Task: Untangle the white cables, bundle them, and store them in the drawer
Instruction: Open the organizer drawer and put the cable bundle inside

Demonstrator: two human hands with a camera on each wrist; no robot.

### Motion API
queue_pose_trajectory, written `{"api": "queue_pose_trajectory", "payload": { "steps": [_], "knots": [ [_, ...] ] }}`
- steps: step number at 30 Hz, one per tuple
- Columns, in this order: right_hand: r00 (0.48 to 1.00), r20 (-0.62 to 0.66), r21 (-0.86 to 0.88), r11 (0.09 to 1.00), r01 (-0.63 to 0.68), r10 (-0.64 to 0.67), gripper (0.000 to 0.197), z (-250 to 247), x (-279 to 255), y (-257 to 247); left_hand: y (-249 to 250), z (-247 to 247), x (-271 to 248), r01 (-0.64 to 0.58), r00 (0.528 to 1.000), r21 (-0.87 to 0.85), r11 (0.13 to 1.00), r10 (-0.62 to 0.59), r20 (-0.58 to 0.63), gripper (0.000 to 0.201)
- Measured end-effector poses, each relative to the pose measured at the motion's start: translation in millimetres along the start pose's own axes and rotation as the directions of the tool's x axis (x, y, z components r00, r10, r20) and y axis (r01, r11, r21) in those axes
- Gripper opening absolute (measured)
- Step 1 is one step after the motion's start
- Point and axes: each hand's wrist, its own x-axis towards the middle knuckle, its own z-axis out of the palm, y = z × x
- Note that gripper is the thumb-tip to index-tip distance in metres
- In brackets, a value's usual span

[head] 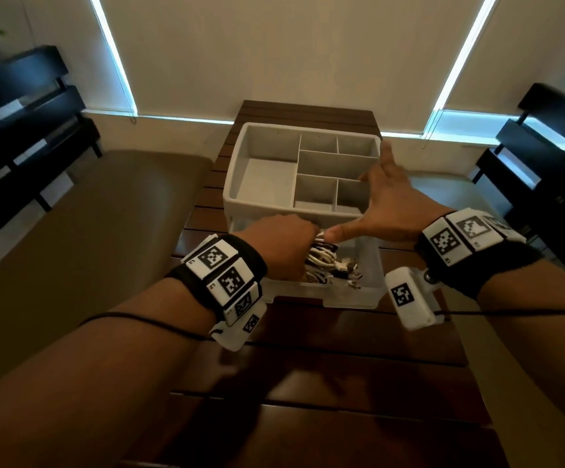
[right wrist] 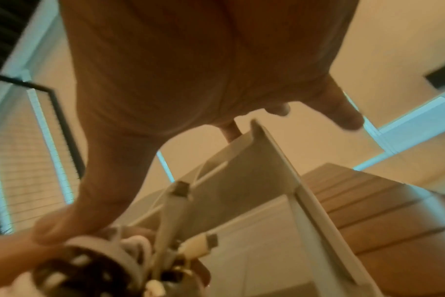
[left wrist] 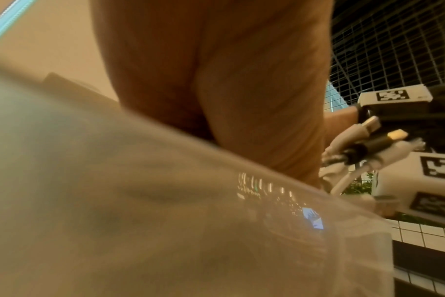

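The white cable bundle (head: 325, 261), wound with some dark plugs, lies in the translucent drawer (head: 352, 295) pulled out from under the grey organizer. My left hand (head: 284, 244) reaches into the drawer with its fingers curled round the bundle. My right hand (head: 385, 204) is spread open: its thumb touches the top of the cables and its fingers lie along the organizer's right edge. In the left wrist view the cable plugs (left wrist: 368, 148) stick out past the palm above the drawer wall (left wrist: 165, 221). The right wrist view shows the cable ends (right wrist: 170, 211) below my right thumb (right wrist: 71, 221).
The grey organizer tray (head: 274, 207) with several compartments sits on top of the drawer unit, on a dark slatted wooden table (head: 341, 383). Cushioned benches flank the table on both sides. Dark chair frames (head: 20, 113) stand at far left and right.
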Motion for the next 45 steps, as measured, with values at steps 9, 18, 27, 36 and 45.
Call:
{"api": "queue_pose_trajectory", "payload": {
  "steps": [9,18,27,36,45],
  "knots": [
    [0.998,0.045,-0.139,0.989,0.057,-0.052,0.139,11,9,-21,-6,-7,1,-0.019,0.997,-0.051,0.999,0.023,0.07,0.055],
    [0.998,-0.047,-0.187,0.982,0.021,-0.03,0.122,20,11,-25,-15,-7,-4,-0.032,0.998,-0.102,0.994,0.038,0.048,0.085],
    [0.995,0.099,-0.301,0.952,0.056,-0.028,0.156,20,4,-24,-16,-4,1,-0.053,0.999,-0.125,0.991,0.053,-0.004,0.063],
    [0.999,0.032,-0.354,0.935,0.014,-0.003,0.153,23,4,-28,-33,-15,-20,-0.084,0.996,0.088,0.993,0.082,0.023,0.07],
    [1.0,0.003,-0.362,0.932,-0.01,0.012,0.148,24,4,-31,-7,0,-46,-0.043,0.967,0.223,0.974,0.097,-0.234,0.107]
  ]
}}
